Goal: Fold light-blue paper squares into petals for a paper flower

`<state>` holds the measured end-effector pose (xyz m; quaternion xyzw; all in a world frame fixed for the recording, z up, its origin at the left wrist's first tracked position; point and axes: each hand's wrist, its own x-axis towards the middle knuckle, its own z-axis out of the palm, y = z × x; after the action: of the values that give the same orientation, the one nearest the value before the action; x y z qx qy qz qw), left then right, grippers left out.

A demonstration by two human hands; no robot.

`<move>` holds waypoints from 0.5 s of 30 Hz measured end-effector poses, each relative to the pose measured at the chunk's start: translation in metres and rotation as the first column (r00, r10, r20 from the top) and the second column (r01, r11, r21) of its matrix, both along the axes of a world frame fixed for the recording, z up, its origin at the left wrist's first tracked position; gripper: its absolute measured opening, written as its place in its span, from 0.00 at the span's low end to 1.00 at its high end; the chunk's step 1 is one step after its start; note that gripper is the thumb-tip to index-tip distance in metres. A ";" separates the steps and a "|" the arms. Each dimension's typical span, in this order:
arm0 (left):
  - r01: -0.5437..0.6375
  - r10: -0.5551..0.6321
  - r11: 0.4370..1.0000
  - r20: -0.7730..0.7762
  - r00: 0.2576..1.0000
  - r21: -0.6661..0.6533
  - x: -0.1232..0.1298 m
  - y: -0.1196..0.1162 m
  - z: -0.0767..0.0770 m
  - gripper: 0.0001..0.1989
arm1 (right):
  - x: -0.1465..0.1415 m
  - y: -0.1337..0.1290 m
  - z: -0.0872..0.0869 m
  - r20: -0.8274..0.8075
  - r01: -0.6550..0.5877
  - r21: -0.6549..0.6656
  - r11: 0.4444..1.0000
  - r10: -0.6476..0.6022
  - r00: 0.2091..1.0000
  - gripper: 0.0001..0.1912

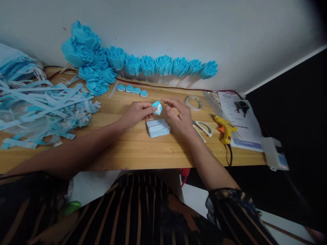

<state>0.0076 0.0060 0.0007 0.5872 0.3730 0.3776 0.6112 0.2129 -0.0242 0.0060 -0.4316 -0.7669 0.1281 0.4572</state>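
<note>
Currently, we observe the left hand pinching a folded blue piece; the right hand is beside it, fingers curled, contents indeterminable.

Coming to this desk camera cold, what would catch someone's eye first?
Most likely the bright blue fabric-like flowers, lined up along the wall and bunched thickly at the left end. Next, the yellow glue gun on the right side of the desk, and the tangle of pale blue strips heaped at the left. In the middle, the left hand holds a small folded blue piece.
</note>
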 end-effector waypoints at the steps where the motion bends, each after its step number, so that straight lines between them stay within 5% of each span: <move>1: -0.003 0.004 1.000 -0.016 1.000 0.015 0.000 -0.001 0.002 0.12 | 0.000 0.001 -0.001 -0.092 -0.005 -0.083 0.996 -0.003 0.996 0.15; 7: 0.005 -0.005 0.999 -0.009 1.000 0.031 0.003 -0.002 0.001 0.11 | -0.006 0.000 -0.005 -0.397 -0.207 -0.415 0.886 0.028 0.917 0.24; 15: 0.039 -0.039 0.996 -0.007 0.999 0.074 0.005 -0.004 0.001 0.12 | -0.013 -0.003 -0.004 -0.410 -0.230 -0.482 0.846 0.014 0.912 0.26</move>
<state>0.0121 0.0018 0.0013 0.6177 0.3489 0.3774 0.5952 0.1998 -0.0270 0.0017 -0.4539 -0.6230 0.4433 0.4576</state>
